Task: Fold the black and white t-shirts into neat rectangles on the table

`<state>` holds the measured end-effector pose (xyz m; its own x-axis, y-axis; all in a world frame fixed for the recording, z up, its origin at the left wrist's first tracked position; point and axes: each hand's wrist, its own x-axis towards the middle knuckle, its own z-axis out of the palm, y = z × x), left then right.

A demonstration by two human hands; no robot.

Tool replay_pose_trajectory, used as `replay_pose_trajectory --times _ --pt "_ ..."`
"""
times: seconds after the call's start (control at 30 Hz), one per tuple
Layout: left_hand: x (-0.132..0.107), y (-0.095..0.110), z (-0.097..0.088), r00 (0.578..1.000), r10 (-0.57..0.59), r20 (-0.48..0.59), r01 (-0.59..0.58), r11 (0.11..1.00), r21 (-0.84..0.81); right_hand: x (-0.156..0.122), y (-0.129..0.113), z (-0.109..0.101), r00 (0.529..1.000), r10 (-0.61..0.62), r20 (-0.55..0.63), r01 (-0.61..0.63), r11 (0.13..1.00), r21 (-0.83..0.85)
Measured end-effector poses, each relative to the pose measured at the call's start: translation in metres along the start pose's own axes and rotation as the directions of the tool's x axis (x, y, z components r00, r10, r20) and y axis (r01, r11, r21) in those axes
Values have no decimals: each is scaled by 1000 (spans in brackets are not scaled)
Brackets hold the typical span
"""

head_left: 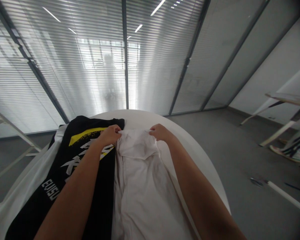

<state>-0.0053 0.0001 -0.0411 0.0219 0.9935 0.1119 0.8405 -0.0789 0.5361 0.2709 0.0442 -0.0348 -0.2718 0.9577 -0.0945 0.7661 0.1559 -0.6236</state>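
A white garment [142, 180] lies lengthwise on a round white table [190, 146], its far end folded back toward me. My left hand [110, 134] is closed on the far left corner of that folded end. My right hand [160, 132] is closed in a pinch on its far right corner. Both forearms reach forward over the cloth. To the left, partly under my left arm, lies a black garment [90, 186] with yellow and white print.
More white cloth [22, 190] hangs off the table's left side. Glass walls with blinds [90, 66] stand behind the table. At right, a slanted table [287, 100], a person's striped leg and shoe [292, 150], and a white rod [287, 198] on the grey floor.
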Motion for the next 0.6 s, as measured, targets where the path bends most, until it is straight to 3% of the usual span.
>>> replay_pose_trajectory --times 0.13,0.23,0.33,0.43,0.6 --pt "1 1 -10 998 48 -45 -51 996 -78 -5 -6 -4 995 101 -25 -92 966 242" --pt "-1 6 -12 998 -45 -41 36 983 -182 -11 -14 -6 991 131 -34 -105 905 413" --pt "-4 12 -13 988 -154 -2 141 909 -392 -12 -19 -6 994 99 -49 -65 878 473" --pt "-6 15 -13 980 -199 -20 151 804 -576 -10 -19 -6 996 70 -57 -30 857 514" --pt "-10 18 -17 980 -200 16 159 727 -668 -7 -21 -6 994 81 -75 -25 828 561"
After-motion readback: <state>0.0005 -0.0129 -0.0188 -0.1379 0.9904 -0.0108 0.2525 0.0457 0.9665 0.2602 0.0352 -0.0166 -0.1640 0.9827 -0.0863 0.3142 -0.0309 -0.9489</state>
